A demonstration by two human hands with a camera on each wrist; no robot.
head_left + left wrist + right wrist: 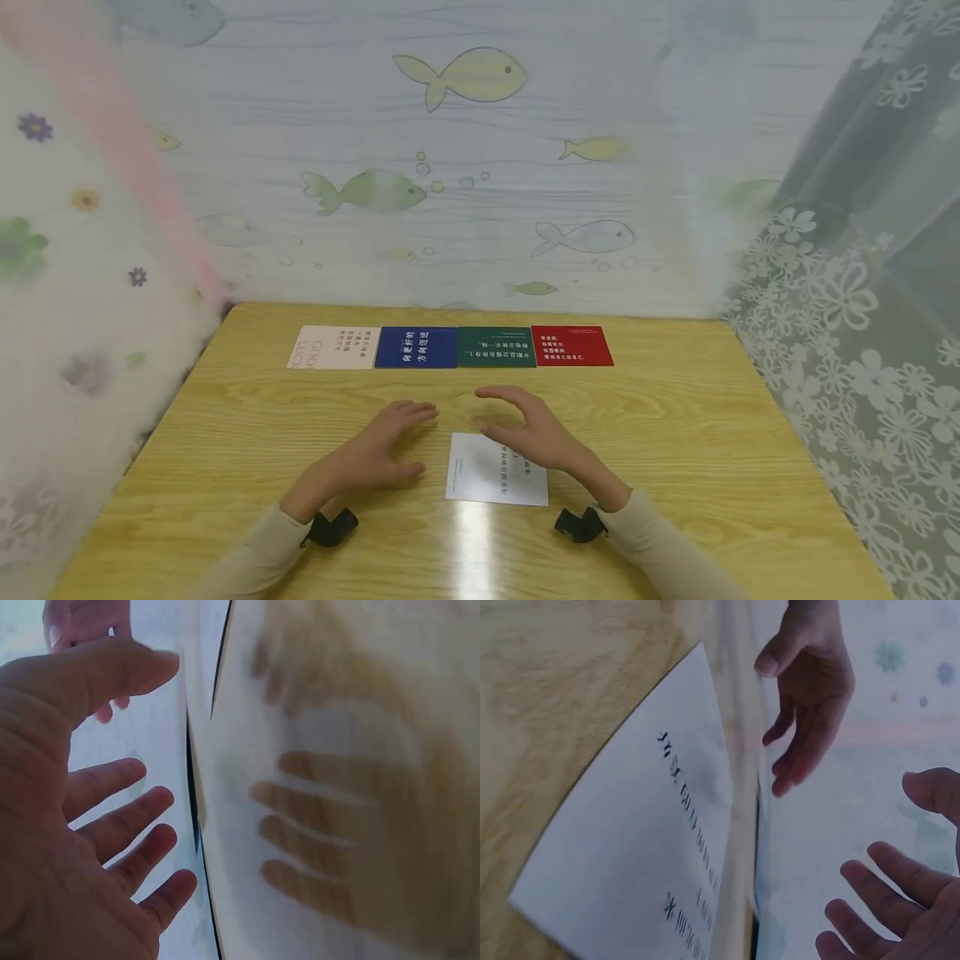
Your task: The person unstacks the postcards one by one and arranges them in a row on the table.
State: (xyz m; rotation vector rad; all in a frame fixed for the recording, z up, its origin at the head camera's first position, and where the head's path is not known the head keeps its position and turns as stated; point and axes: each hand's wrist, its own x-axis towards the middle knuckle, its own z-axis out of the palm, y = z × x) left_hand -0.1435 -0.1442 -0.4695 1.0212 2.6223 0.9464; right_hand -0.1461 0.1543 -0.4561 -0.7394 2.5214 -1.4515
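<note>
A white card with printed characters lies on the wooden table between my two hands. Just left of it, my left hand hovers with fingers spread and nothing in its grasp; the left wrist view shows its palm and loosely extended fingers. Over the card's right part is my right hand, thumb and fingers apart, hiding some of the print. In the right wrist view the white card lies below and beside the right hand, which holds nothing.
Along the table's back edge lies a row of cards: a pale pink card, a blue card, a green card and a red card. A fish-patterned curtain hangs behind, and a flowered lace curtain stands at the right.
</note>
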